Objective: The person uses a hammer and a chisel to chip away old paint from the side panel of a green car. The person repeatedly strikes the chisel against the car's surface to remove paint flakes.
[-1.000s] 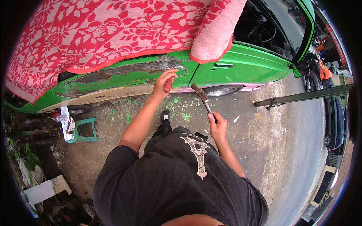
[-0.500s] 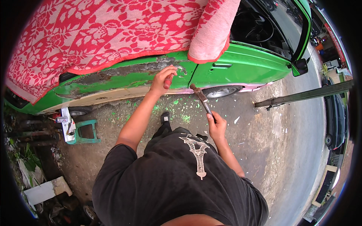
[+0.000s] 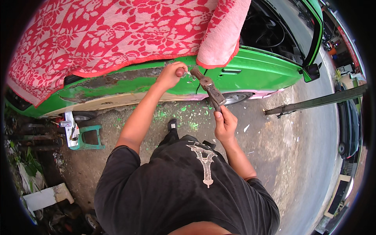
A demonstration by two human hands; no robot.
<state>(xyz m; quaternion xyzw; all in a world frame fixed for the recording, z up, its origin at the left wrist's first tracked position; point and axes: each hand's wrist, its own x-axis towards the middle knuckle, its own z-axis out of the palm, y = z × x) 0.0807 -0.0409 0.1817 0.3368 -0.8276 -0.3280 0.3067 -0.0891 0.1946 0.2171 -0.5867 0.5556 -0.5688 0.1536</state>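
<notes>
My left hand [image 3: 170,75] is closed around a red-handled tool [image 3: 180,72], held against the side of a green car [image 3: 258,72]. The butt of its handle faces me, and I cannot make out its blade. Lower right, my right hand [image 3: 226,124] grips a hammer [image 3: 206,83] by the handle. The rusty hammer head is raised close to the right of the red handle, apart from it. Around my left hand, the car's paint is scraped off in a long grey-brown patch [image 3: 113,80] that runs leftward.
A red and pink patterned blanket [image 3: 117,31] drapes over the car. Green paint flakes litter the ground near my foot [image 3: 172,124]. At left stands a teal stool [image 3: 89,137] with things on it. A slanting pole [image 3: 313,102] juts in from the right beside the road.
My right hand has swung the hammer head up and left, closer to the red-handled tool. My left hand has turned and shifted slightly, so the handle's butt now faces me.
</notes>
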